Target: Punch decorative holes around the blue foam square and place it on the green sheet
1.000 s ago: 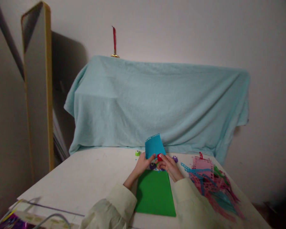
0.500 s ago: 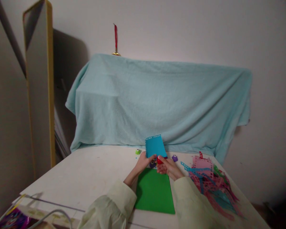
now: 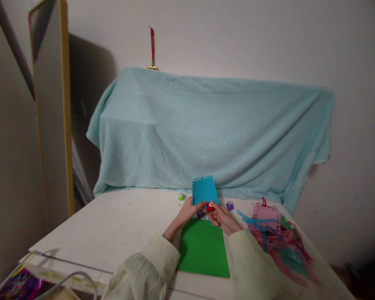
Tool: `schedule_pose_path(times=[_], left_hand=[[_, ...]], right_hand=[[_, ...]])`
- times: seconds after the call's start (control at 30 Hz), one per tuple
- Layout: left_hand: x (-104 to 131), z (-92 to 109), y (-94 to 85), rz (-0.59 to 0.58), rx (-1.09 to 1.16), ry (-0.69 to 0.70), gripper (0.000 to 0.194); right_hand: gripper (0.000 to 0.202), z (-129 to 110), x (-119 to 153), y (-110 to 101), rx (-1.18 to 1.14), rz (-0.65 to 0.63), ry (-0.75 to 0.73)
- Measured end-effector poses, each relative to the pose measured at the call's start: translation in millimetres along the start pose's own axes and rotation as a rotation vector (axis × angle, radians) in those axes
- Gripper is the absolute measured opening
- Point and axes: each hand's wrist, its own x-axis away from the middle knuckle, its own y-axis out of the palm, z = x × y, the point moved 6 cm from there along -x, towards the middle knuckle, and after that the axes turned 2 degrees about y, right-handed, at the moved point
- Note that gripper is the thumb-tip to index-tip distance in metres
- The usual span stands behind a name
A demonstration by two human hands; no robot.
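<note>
A blue sheet point(image 3: 205, 189) with rows of small holes along its top and left edges is tilted up above the tabletop. My left hand point(image 3: 188, 211) grips its lower left part, thumb lying toward the middle. Closed around a small red piece with a white eye point(image 3: 210, 206) is my right hand point(image 3: 222, 217), at the sheet's lower edge. My left thumb tip comes close to the red piece; whether they touch I cannot tell. Under the hands shows a dark purple piece point(image 3: 201, 213), partly hidden. A green sheet point(image 3: 204, 249) lies flat below my hands.
On the white table point(image 3: 128, 223) stand a lime green one-eyed piece point(image 3: 181, 197) and a purple one-eyed piece point(image 3: 229, 205). Pink, blue and green scraps point(image 3: 279, 237) pile up at right. A pale blue cloth point(image 3: 206, 129) hangs behind. A cable point(image 3: 71, 275) crosses the front left.
The red piece in my right hand has turned slightly and moved up a little, so its white eye shows more clearly. The blue sheet remains in my left hand.
</note>
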Motion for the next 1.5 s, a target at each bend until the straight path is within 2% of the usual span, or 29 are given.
schedule_pose_path(times=[0.1, 0.23, 0.37, 0.6, 0.93, 1.17, 1.33, 1.5], left_hand=[[0.0, 0.3, 1.1, -0.025, -0.013, -0.008, 0.034], [0.9, 0.6, 4.0, -0.076, 0.003, -0.01, 0.032], [1.8, 1.3, 3.7, -0.062, 0.055, -0.019, 0.032], [1.4, -1.9, 6.8, -0.05, 0.16, -0.022, 0.034], [3.4, 2.9, 8.0, -0.033, 0.159, -0.001, 0.039], [7.7, 6.7, 12.5, -0.055, 0.183, 0.011, 0.043], [9.7, 9.8, 16.1, -0.037, 0.254, 0.027, 0.044], [9.9, 7.2, 16.2, -0.025, 0.261, -0.015, 0.047]], right_hand=[[0.048, 3.3, 1.1, 1.0, -0.018, -0.021, 0.048], [0.045, 7.7, 1.8, -2.4, -0.018, 0.022, 0.11], [0.049, 5.4, 0.1, -1.8, 0.01, 0.038, 0.062], [0.059, 1.0, -0.7, 15.7, -0.049, -0.1, 0.045], [0.055, 0.3, -8.4, 0.3, -0.007, 0.137, -0.05], [0.054, 1.5, -12.8, -9.2, -0.02, 0.242, -0.123], [0.051, 0.1, -12.1, -10.9, -0.066, 0.282, -0.156], [0.051, 0.5, -11.6, -11.0, -0.09, 0.284, -0.168]])
